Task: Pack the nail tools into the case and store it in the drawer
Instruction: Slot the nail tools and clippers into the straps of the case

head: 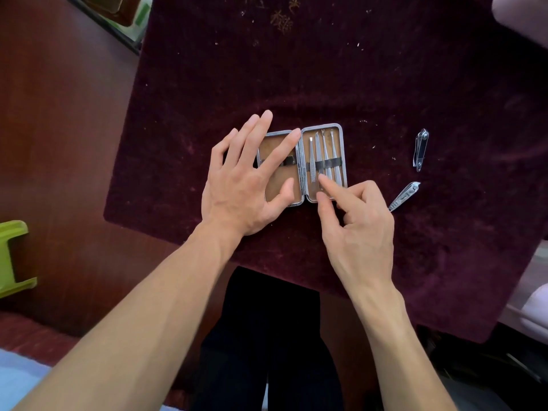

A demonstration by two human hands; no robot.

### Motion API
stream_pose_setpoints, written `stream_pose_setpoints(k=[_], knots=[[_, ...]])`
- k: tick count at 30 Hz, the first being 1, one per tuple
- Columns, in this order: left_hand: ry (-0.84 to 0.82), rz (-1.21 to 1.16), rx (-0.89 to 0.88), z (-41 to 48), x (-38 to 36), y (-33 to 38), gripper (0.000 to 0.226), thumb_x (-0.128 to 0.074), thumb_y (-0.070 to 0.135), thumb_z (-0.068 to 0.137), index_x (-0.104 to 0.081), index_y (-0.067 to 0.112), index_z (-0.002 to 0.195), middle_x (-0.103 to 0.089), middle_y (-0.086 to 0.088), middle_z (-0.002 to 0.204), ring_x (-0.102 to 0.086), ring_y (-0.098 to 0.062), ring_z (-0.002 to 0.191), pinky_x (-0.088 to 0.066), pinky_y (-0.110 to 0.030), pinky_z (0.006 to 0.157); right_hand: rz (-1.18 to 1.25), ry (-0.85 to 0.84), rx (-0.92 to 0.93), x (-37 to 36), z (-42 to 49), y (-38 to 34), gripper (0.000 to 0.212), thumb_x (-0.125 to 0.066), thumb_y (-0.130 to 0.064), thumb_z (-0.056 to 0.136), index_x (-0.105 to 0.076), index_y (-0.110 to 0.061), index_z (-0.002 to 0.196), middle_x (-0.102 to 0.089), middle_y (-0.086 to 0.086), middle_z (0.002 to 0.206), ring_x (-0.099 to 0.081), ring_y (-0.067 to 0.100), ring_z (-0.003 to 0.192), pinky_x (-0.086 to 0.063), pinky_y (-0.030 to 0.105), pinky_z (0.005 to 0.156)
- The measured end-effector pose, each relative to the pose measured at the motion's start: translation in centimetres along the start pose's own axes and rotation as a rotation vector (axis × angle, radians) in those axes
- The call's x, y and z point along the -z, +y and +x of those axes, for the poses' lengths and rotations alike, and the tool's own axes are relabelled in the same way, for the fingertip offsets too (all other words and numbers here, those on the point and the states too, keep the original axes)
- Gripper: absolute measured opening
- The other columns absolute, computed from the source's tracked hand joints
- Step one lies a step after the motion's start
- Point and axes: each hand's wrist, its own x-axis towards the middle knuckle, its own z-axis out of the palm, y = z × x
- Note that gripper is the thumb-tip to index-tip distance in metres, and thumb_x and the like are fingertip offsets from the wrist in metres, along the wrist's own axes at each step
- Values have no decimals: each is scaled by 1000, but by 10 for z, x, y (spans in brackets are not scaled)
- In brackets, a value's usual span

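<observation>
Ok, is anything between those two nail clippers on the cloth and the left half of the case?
Yes. The left hand lies spread over the case's left half, covering its strap. The right hand also sits between the nearer nail clipper and the case.

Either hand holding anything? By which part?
Right hand pinches the lower end of a slim tool in the case; left hand lies flat on the case, gripping nothing.

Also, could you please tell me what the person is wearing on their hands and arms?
Nothing is worn on either. The left hand and right hand are bare, with no gloves, rings or watch. The left forearm and right forearm are uncovered as far as the picture shows, with no sleeve in view.
</observation>
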Motion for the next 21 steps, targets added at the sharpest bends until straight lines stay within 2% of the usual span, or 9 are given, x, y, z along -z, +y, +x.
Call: stream_pose_setpoints(k=[3, 8, 14, 21], knots=[[0, -1, -2, 0, -1, 1, 66, -43, 57, 97, -31, 40, 160, -27, -6, 170, -27, -23, 157, -24, -44, 124, 4, -25, -7, -2, 9, -2, 38, -77, -18, 99, -73, -21, 137, -54, -1, 90, -45, 1, 64, -45, 15, 58], [4, 1, -5, 0, -1, -1, 65, -40, 58, 98, -30, 41, 160, -27, -7, 170, -27, -23, 157, -25, -44, 124, -36, -101, 29, -1, 16, -6, 46, -74, -19, 101, -66, -27, 145, -48, -2, 96, -45, 8, 70, -53, 30, 61], [13, 3, -9, 0, -2, -1, 65, -40, 58, 98, -31, 40, 160, -28, -7, 170, -28, -24, 157, -26, -45, 124, -50, -115, 40, -1, 19, -6, 44, -71, -16, 102, -67, -28, 145, -45, -1, 95, -44, 11, 67, -56, 39, 58], [13, 12, -11, 0, -2, -1, 65, -38, 59, 98, -30, 40, 160, -28, -7, 170, -28, -24, 157, -25, -43, 124, -51, -116, 57, -1, 22, -7, 42, -71, -13, 102, -69, -23, 143, -47, 0, 94, -50, 16, 69, -55, 40, 56]])
